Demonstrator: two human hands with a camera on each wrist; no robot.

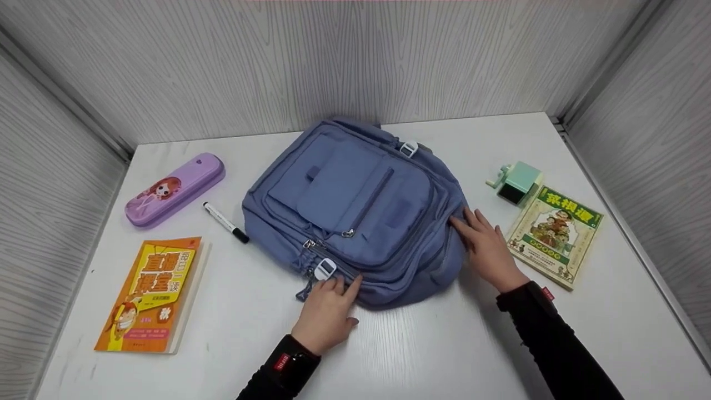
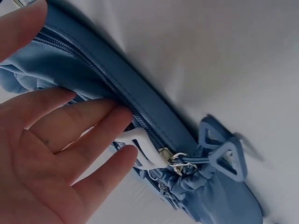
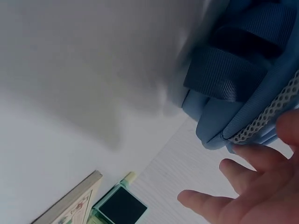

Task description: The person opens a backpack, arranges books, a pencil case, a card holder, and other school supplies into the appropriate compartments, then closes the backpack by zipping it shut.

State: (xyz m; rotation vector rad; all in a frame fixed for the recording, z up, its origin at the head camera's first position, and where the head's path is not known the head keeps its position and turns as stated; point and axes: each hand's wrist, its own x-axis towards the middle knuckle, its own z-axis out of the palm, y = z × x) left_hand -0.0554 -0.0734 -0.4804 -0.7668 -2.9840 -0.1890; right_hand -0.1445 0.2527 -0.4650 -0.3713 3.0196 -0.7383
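A blue backpack (image 1: 344, 191) lies front side up in the middle of the white table. My left hand (image 1: 326, 314) is at its near edge, fingertips by a white buckle (image 1: 325, 269). Seen from the left wrist, those fingers are spread and fairly straight, beside a zipper with blue triangular pulls (image 2: 229, 154). On the bag's right side, my right hand (image 1: 491, 253) touches the fabric with extended fingers. The right wrist view shows a webbing strap (image 3: 224, 74) and a mesh-edged panel (image 3: 275, 105) near that hand. Neither hand grips anything visible.
To the left are a purple pencil case (image 1: 176, 190), a black-and-white marker (image 1: 225, 222) and an orange book (image 1: 150, 297). On the right, a mint-green pencil sharpener (image 1: 525, 176) stands beside a green-and-cream book (image 1: 555, 236). Wood-grain panels (image 1: 355, 61) enclose the table's back and sides.
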